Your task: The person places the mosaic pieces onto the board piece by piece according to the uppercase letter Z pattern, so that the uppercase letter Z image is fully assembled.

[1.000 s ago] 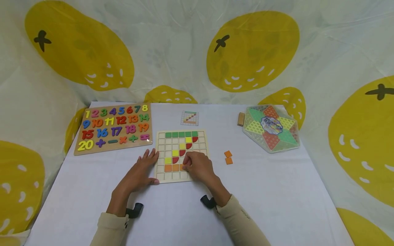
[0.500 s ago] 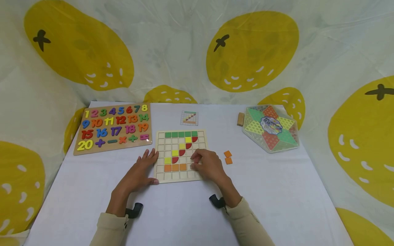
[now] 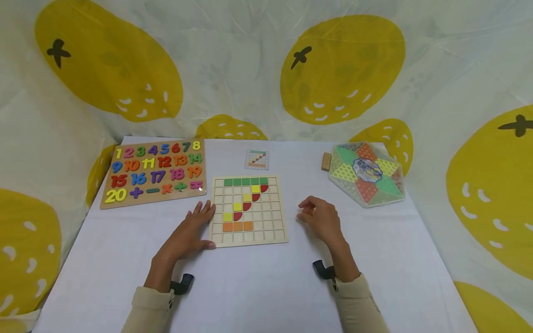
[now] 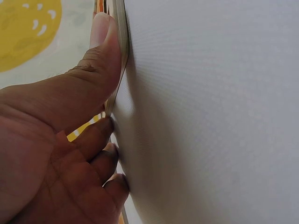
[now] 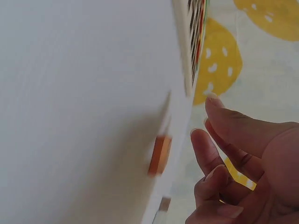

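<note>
A wooden grid board (image 3: 268, 216) lies mid-table, bearing rows of green, yellow, red and orange tiles. Three orange tiles (image 3: 238, 226) sit side by side in its lower part. Spread fingers of my left hand (image 3: 190, 237) rest on the board's left edge, the thumb at the near corner. To the right of the board, my right hand (image 3: 324, 220) hovers with loosely bent fingers and nothing between them. Below its fingertips, the right wrist view has a loose orange tile (image 5: 160, 155) on the cloth, apart from the hand; in the head view the hand covers that spot.
Behind the board lies a small pattern card (image 3: 256, 159). A number puzzle board (image 3: 156, 169) stands at the back left. At the back right are a small wooden block (image 3: 326, 162) and a hexagonal Chinese checkers box (image 3: 367, 173). White cloth (image 3: 258, 286) covers the table.
My right hand has let go of the third orange tile on the board and moved right, over where the two loose orange tiles lay. The left hand has stayed put.
</note>
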{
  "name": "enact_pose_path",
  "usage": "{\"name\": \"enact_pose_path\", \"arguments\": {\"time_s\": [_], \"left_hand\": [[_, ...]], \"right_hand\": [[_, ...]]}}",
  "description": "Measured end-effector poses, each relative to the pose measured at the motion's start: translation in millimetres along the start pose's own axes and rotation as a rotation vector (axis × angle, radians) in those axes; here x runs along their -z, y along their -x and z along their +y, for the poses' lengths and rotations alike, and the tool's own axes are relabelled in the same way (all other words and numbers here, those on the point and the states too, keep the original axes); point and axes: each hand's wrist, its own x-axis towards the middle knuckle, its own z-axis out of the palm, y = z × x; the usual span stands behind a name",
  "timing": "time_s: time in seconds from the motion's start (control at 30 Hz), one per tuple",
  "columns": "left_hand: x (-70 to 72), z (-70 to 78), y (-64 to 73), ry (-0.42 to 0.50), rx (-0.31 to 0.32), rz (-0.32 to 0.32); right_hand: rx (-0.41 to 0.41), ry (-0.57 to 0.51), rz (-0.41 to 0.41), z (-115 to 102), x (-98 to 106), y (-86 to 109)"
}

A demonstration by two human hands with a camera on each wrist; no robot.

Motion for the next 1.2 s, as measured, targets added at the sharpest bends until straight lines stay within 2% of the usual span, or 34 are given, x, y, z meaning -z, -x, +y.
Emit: {"name": "enact_pose_path", "arguments": {"time_s": [0.17,0.33,0.43,0.6,0.8,0.97,1.2], "left_hand": [[-0.3,0.7,-0.7,-0.009,-0.007,0.004],[-0.6,1.5,-1.8,-0.004,-0.003,-0.004],[-0.8,1.5,-2.5,-0.003,-0.002,-0.007],[-0.6,0.9,-2.6,-0.002,-0.005,-0.005],[-1.5,0.0,-2.2,0.001,-0.008,-0.009],[-2.3,-0.7,-2.4,0.005,-0.009,-0.007],[-1.4,-1.2,-1.6,-0.005,-0.005,-0.003]], "right_hand": [[-0.072,0.036,0.007,21,15,0.0],[-0.136,0.103,-0.051,30,18,-0.3],[-0.148,0.127,-0.084,30,16,-0.3],[-0.108,0.13,-0.103,26,11,-0.2],[-0.053,0.039,-0.054,15,3,0.9],[0.02,-0.027,-0.026,-5,-6,2.0],[0.059,-0.071,-0.055,-37,-25,4.6]]}}
